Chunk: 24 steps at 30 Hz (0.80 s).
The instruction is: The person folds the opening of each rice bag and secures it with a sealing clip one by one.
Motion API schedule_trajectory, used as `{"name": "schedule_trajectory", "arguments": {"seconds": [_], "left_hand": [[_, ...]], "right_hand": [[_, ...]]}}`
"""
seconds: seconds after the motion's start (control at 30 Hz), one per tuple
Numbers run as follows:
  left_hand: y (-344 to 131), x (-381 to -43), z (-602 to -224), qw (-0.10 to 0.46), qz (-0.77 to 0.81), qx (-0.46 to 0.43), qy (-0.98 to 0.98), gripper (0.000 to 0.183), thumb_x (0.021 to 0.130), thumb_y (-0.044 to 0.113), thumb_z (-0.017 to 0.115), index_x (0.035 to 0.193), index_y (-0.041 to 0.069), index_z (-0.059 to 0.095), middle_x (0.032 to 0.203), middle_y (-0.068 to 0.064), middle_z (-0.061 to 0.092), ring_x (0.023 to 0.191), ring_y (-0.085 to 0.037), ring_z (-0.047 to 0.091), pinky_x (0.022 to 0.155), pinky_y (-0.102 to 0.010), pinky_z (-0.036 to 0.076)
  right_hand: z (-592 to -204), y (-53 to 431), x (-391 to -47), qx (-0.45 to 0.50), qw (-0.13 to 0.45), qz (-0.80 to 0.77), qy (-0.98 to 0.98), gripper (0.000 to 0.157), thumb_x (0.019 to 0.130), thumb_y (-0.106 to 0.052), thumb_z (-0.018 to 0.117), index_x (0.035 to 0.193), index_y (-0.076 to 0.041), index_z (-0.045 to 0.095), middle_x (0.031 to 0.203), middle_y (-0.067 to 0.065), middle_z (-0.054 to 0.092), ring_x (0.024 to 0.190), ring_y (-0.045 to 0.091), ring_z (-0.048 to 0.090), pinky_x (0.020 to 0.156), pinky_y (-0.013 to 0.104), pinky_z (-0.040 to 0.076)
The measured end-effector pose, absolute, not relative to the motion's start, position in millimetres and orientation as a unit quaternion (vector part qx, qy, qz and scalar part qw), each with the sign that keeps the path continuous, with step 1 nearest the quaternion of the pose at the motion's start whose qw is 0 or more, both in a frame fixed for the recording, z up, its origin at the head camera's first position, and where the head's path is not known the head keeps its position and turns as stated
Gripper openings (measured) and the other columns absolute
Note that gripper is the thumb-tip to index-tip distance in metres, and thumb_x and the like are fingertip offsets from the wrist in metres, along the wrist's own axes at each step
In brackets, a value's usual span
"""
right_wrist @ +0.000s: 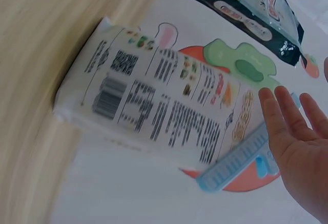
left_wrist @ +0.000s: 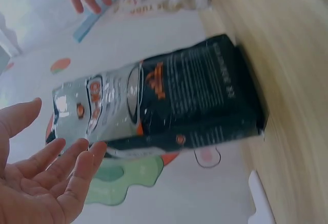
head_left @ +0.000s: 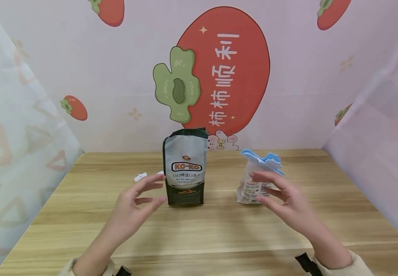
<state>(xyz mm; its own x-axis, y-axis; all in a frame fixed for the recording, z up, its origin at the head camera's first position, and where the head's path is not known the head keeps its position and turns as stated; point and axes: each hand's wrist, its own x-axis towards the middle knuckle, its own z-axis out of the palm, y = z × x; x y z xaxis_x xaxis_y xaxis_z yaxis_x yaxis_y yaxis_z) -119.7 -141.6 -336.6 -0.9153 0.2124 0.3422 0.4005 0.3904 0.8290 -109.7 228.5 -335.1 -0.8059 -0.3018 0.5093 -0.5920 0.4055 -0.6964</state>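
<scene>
A silver and dark green KO-KO bag [head_left: 185, 165] stands upright near the middle of the table. My left hand [head_left: 133, 209] is just to its left, fingers spread and gently bent, holding nothing. Whether the fingertips touch the bag I cannot tell. A smaller white printed bag [right_wrist: 148, 96] stands further right, with a blue bag clip [head_left: 262, 159] across its top. In front of it, partly covering it in the head view, hovers my right hand [head_left: 285, 201], fingers relaxed and thumb apart, with nothing in its grasp.
Behind the left hand, a small white object [head_left: 140, 176] lies on the wooden table [head_left: 219, 241], partly hidden by the KO-KO bag. Pale printed cloth with persimmon drawings [head_left: 226, 73] hangs behind the table and along both sides.
</scene>
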Motion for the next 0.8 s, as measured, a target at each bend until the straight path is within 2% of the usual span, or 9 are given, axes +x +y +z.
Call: {"name": "schedule_trajectory", "arguments": {"seconds": [0.1, 0.17, 0.3, 0.37, 0.43, 0.53, 0.63, 0.8], "left_hand": [[-150.2, -125.0, -333.6, 0.116, -0.515, -0.179, -0.830, 0.045, 0.090, 0.011, 0.074, 0.132, 0.012, 0.060, 0.130, -0.006, 0.066, 0.112, -0.005, 0.065, 0.082, -0.023, 0.058], [-153.7, -129.1, -332.9, 0.125, -0.518, -0.176, -0.828, 0.044, 0.090, 0.011, 0.074, 0.131, 0.010, 0.061, 0.129, -0.008, 0.067, 0.110, -0.004, 0.065, 0.081, -0.022, 0.057], [-158.4, -139.0, -333.2, 0.121, -0.521, -0.167, -0.828, 0.046, 0.090, 0.013, 0.074, 0.134, 0.012, 0.059, 0.129, -0.009, 0.066, 0.111, -0.008, 0.065, 0.080, -0.020, 0.057], [-159.9, -144.6, -334.9, 0.113, -0.520, -0.162, -0.831, 0.049, 0.090, 0.014, 0.074, 0.136, 0.013, 0.057, 0.131, -0.009, 0.064, 0.114, -0.016, 0.065, 0.080, -0.019, 0.056], [-160.5, -150.1, -336.5, 0.104, -0.519, -0.160, -0.833, 0.052, 0.090, 0.015, 0.075, 0.138, 0.012, 0.056, 0.133, -0.010, 0.063, 0.116, -0.023, 0.065, 0.080, -0.022, 0.057], [-160.3, -157.6, -339.8, 0.093, -0.515, -0.160, -0.837, 0.054, 0.090, 0.017, 0.075, 0.139, 0.011, 0.054, 0.135, -0.013, 0.062, 0.119, -0.033, 0.063, 0.083, -0.030, 0.058], [-159.1, -164.2, -343.8, 0.081, -0.515, -0.164, -0.838, 0.056, 0.090, 0.017, 0.075, 0.140, 0.010, 0.052, 0.137, -0.016, 0.060, 0.121, -0.035, 0.061, 0.088, -0.039, 0.058], [-156.2, -175.2, -350.0, 0.063, -0.515, -0.175, -0.837, 0.060, 0.089, 0.014, 0.075, 0.143, 0.006, 0.048, 0.141, -0.019, 0.055, 0.125, -0.039, 0.058, 0.091, -0.047, 0.056]], "right_hand": [[-334.0, 220.6, -113.5, 0.273, 0.140, 0.471, -0.827, 0.055, 0.086, 0.007, 0.071, 0.137, -0.009, 0.055, 0.132, -0.009, 0.062, 0.122, 0.000, 0.058, 0.094, 0.019, 0.053], [-334.1, 215.1, -116.5, 0.274, 0.131, 0.473, -0.827, 0.056, 0.088, 0.005, 0.070, 0.139, -0.010, 0.054, 0.135, -0.011, 0.060, 0.122, 0.001, 0.058, 0.095, 0.019, 0.052], [-335.3, 205.3, -122.4, 0.265, 0.112, 0.481, -0.828, 0.057, 0.090, 0.001, 0.070, 0.142, -0.014, 0.051, 0.140, -0.001, 0.058, 0.124, 0.004, 0.058, 0.097, 0.019, 0.050], [-336.3, 201.2, -125.3, 0.257, 0.103, 0.485, -0.830, 0.057, 0.090, -0.003, 0.070, 0.143, -0.016, 0.051, 0.142, 0.004, 0.057, 0.125, 0.007, 0.058, 0.098, 0.018, 0.049], [-336.9, 197.1, -128.5, 0.251, 0.095, 0.489, -0.830, 0.057, 0.091, -0.006, 0.071, 0.143, -0.015, 0.050, 0.143, 0.007, 0.056, 0.127, 0.013, 0.057, 0.099, 0.021, 0.050], [-338.5, 190.8, -133.6, 0.244, 0.079, 0.496, -0.829, 0.056, 0.091, -0.011, 0.072, 0.143, -0.015, 0.050, 0.144, 0.008, 0.055, 0.129, 0.020, 0.056, 0.100, 0.031, 0.052], [-340.7, 184.6, -138.7, 0.239, 0.064, 0.500, -0.830, 0.056, 0.090, -0.014, 0.073, 0.142, -0.015, 0.051, 0.144, 0.008, 0.055, 0.130, 0.024, 0.055, 0.101, 0.042, 0.051], [-343.2, 176.8, -147.7, 0.237, 0.053, 0.498, -0.832, 0.058, 0.089, -0.015, 0.075, 0.142, -0.013, 0.051, 0.144, 0.009, 0.055, 0.130, 0.031, 0.055, 0.100, 0.047, 0.051]]}}
